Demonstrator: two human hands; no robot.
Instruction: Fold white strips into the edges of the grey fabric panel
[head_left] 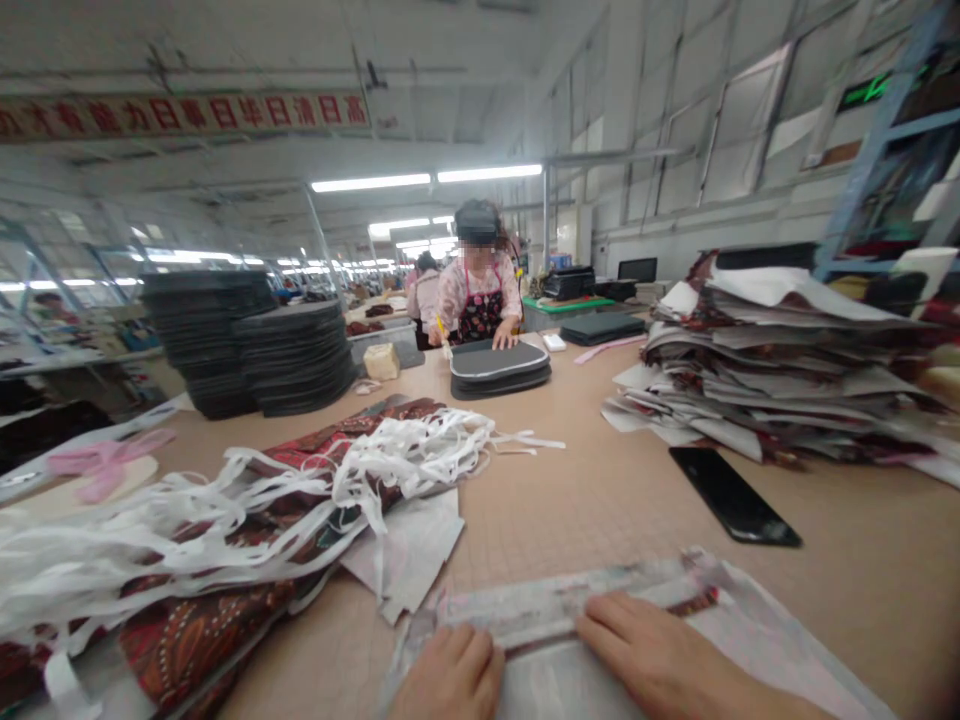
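A greyish-white fabric piece [555,690] with a folded-over far edge lies on the table right in front of me, and a strip of dark red pattern shows at its fold. My left hand [452,675] has curled fingers on the left part of this piece, holding it near the fold. Over the fold farther right, my right hand [652,645] has its fingers close together on the fabric; the thumb is mostly hidden. To the left is a heap of red-brown paisley fabric [217,630] with tangled white strips [405,460] on top.
A black phone [735,495] lies to the right, before a tall pile of fabric pieces [780,360]. Dark panel stacks [296,360] stand at the left. Across the table [577,470] a co-worker [480,290] handles a grey panel [499,360] on a stack.
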